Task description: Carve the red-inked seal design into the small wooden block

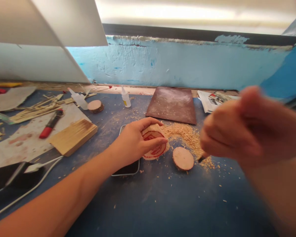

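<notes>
My left hand (140, 140) is closed around a round wooden piece (154, 144) with red lines drawn on its face, its thumb and fingers along the edges. My right hand (236, 131) is a blurred fist raised at the right. A short dark tip (201, 159) shows below it; whatever the fist grips is otherwise hidden. Between the hands a wood slice (183, 158) lies flat on the blue tabletop (162, 204). Under my left wrist is a phone (128, 169), partly covered.
Wood shavings (187, 135) are heaped beyond the slice, near a brown square board (172, 105). Small bottles (125, 98) stand at the back. On the left are a wooden block (73, 136), a red-and-black marker (51, 123), thin sticks (36, 110) and a white cable (36, 184).
</notes>
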The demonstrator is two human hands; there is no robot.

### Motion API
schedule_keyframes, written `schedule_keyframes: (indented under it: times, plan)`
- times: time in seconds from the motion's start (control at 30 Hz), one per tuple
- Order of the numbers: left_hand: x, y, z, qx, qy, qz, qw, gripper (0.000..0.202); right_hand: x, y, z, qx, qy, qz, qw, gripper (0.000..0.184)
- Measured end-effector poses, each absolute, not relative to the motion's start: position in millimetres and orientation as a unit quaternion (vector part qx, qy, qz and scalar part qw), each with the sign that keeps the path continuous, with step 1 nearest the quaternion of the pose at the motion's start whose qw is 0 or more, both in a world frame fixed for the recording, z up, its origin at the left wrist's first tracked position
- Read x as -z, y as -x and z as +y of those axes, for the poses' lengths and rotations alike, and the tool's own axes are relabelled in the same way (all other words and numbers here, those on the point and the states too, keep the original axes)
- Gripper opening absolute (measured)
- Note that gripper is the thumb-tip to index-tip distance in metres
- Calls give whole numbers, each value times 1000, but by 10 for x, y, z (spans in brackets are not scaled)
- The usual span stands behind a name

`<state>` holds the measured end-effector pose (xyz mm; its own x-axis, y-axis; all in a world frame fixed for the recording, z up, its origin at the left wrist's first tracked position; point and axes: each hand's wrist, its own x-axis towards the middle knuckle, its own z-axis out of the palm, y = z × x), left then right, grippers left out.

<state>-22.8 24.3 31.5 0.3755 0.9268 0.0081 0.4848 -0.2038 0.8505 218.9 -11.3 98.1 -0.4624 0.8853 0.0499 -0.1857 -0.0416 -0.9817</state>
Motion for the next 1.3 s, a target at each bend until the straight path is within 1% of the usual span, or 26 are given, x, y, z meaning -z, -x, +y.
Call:
schedule_keyframes:
  times: [0.03, 0.07, 0.13, 0.2, 0.27, 0.3, 0.4, 0.47, 0.63, 0.73, 0.83, 0.9, 1.0, 1.2, 1.3]
  plan:
    - [-335, 220, 240, -280, -719, 484, 413, 48, -955, -2160, -63, -671, 290, -561, 388, 64]
    - [-356, 212, 237, -283, -714, 480, 424, 48, -913, -2128, -8, -687, 276, -566, 362, 68]
    - [-391, 198, 226, -285, -705, 474, 444, 49, -798, -2064, 87, -694, 292, -568, 332, 68]
    - [-411, 186, 208, -280, -700, 466, 464, 50, -680, -2003, 135, -695, 308, -564, 322, 67]
    - [-412, 176, 186, -277, -702, 450, 477, 49, -587, -1939, 134, -696, 308, -549, 345, 66]
    - [-406, 173, 174, -275, -708, 442, 477, 48, -552, -1905, 124, -693, 304, -540, 368, 65]
    - [-375, 168, 151, -270, -729, 436, 453, 46, -486, -1812, 95, -681, 282, -502, 453, 63]
    - [-351, 171, 151, -267, -743, 438, 430, 44, -479, -1774, 86, -678, 265, -484, 486, 64]
    - [-323, 180, 170, -250, -767, 439, 394, 39, -641, -1768, 19, -643, 241, -483, 544, 66]
    - [-332, 177, 169, -236, -777, 445, 378, 41, -772, -1743, -62, -602, 247, -485, 584, 68]
    - [-341, 173, 153, -230, -775, 455, 373, 42, -772, -1665, -105, -560, 252, -484, 623, 66]
    - [-345, 172, 138, -234, -774, 454, 375, 38, -700, -1604, -96, -545, 256, -479, 638, 61]
    - [-351, 169, 116, -237, -779, 451, 366, 32, -604, -1541, -47, -553, 275, -463, 636, 58]
    - [-352, 149, 103, -231, -777, 458, 366, 34, -590, -1497, -13, -545, 282, -433, 660, 55]
    - [-361, 149, 97, -231, -782, 448, 367, 31, -542, -1478, -28, -561, 289, -423, 650, 56]
